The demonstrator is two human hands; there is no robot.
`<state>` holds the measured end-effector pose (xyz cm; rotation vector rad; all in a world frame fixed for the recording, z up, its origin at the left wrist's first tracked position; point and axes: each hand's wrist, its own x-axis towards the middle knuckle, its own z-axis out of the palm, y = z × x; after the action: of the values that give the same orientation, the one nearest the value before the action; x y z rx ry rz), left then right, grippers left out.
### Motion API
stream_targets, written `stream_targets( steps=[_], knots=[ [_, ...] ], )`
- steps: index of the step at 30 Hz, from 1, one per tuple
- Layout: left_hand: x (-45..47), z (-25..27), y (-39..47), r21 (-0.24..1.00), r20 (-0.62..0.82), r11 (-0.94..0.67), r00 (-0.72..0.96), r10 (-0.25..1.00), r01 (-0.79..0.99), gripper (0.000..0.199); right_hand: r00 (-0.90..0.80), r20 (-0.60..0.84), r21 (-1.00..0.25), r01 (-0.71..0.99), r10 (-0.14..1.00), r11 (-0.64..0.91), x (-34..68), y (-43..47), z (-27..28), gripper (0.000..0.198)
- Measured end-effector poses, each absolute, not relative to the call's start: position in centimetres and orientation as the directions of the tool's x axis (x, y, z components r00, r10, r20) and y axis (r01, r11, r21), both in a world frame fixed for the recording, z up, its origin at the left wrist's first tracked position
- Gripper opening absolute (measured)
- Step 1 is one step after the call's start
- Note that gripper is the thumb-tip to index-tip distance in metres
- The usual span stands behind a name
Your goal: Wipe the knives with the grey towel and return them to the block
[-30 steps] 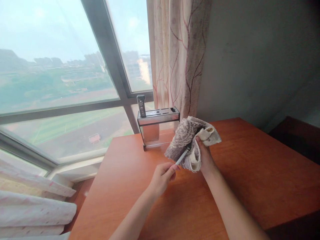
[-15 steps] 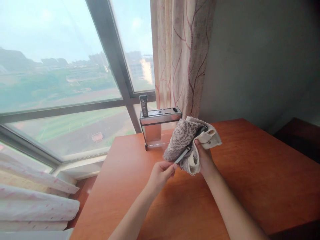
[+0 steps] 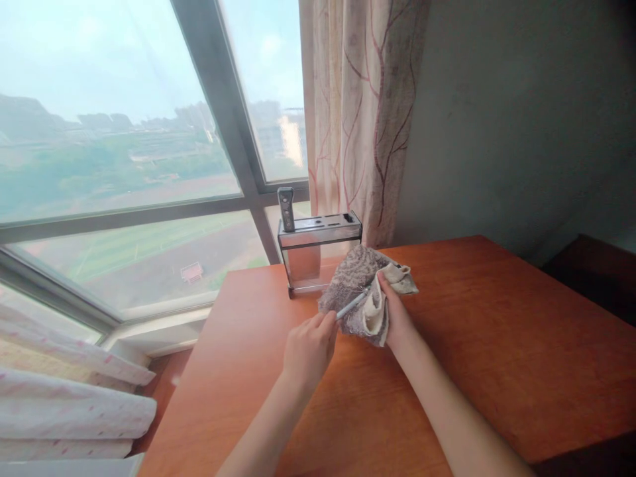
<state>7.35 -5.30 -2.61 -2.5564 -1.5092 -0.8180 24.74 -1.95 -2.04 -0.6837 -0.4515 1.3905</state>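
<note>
My left hand (image 3: 309, 348) is closed around the near end of a slim light-grey rod-like tool (image 3: 352, 304). The tool's far end lies against a folded fluffy cloth (image 3: 358, 266), grey-brown patterned with cream inner folds. What kind of tool it is, I cannot make out. My right hand (image 3: 396, 311) grips the cloth from the right, thumb on top, its other fingers hidden behind the folds. Both hands hold these things above the brown wooden table (image 3: 477, 344). Just behind the cloth stands a clear-sided holder (image 3: 322, 232) with a metallic top and black edges.
A dark handle (image 3: 286, 209) with light spots stands up from the holder's left end. Behind the table are a large window (image 3: 124, 159) and a branch-patterned curtain (image 3: 365, 119). Pale fabric (image 3: 69, 404) hangs at the lower left, and a dark grey wall (image 3: 507, 119) is on the right.
The cloth has moved left and slightly down with my right hand. My left hand has turned more knuckles-up on the tool. A dark part seen along the cloth's fold is now mostly covered.
</note>
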Motion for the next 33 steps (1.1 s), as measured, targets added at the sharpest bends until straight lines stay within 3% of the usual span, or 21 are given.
stream_targets(
  steps=[3,5,7,9,12,15,18,22,25,29,33],
  knots=[
    [8.5,-2.3,-5.7,0.447,0.306,-0.519,0.42,0.854,0.729,0.031,-0.035,-0.133,-0.603,-0.791,0.991,-0.109,25.5,-1.9,-2.1,0.048],
    [9.0,-2.2,-5.8,0.658,0.222,-0.455,0.424,0.878,0.6,0.036,-0.037,-0.111,-0.603,-0.792,0.993,-0.097,25.9,-2.0,-2.1,0.048],
    [9.3,-2.2,-5.8,0.853,0.109,-0.307,0.432,0.895,0.423,0.043,-0.033,-0.079,-0.623,-0.779,0.996,-0.075,26.3,-2.2,-2.0,0.048],
    [9.3,-2.2,-5.8,0.972,-0.057,-0.062,0.482,0.874,0.228,0.047,-0.043,-0.063,-0.649,-0.757,0.997,-0.074,26.6,-2.4,-1.9,0.051],
    [9.1,-1.9,-5.9,0.948,-0.263,0.317,0.634,0.728,0.029,0.049,-0.069,-0.069,-0.695,-0.713,0.995,-0.097,27.0,-2.9,-2.1,0.058],
    [8.9,-1.7,-6.0,0.875,-0.31,0.483,0.728,0.611,-0.033,0.047,-0.04,-0.046,-0.716,-0.696,0.998,-0.061,27.2,-3.0,-2.3,0.062],
    [9.0,-2.1,-5.7,0.908,-0.283,0.417,0.697,0.659,-0.026,0.049,0.057,0.001,-0.724,-0.689,0.998,0.04,27.1,-2.8,-2.3,0.058],
    [9.3,-3.2,-5.0,0.994,-0.106,0.081,0.402,0.91,0.079,0.039,0.279,0.041,-0.735,-0.642,0.959,0.218,26.5,-2.3,-1.8,0.06],
    [9.2,-3.7,-4.7,0.981,0.034,-0.085,0.272,0.962,0.177,0.034,0.325,0.047,-0.739,-0.625,0.944,0.252,26.2,-2.2,-1.6,0.058],
    [9.1,-3.6,-5.0,0.979,0.025,-0.088,0.324,0.946,0.181,0.038,0.339,0.085,-0.746,-0.602,0.937,0.285,26.5,-2.2,-1.7,0.052],
    [9.1,-2.9,-5.3,0.993,-0.102,0.069,0.4,0.911,0.096,0.045,0.333,0.092,-0.745,-0.602,0.938,0.287,26.9,-2.2,-1.8,0.053]
  ],
)
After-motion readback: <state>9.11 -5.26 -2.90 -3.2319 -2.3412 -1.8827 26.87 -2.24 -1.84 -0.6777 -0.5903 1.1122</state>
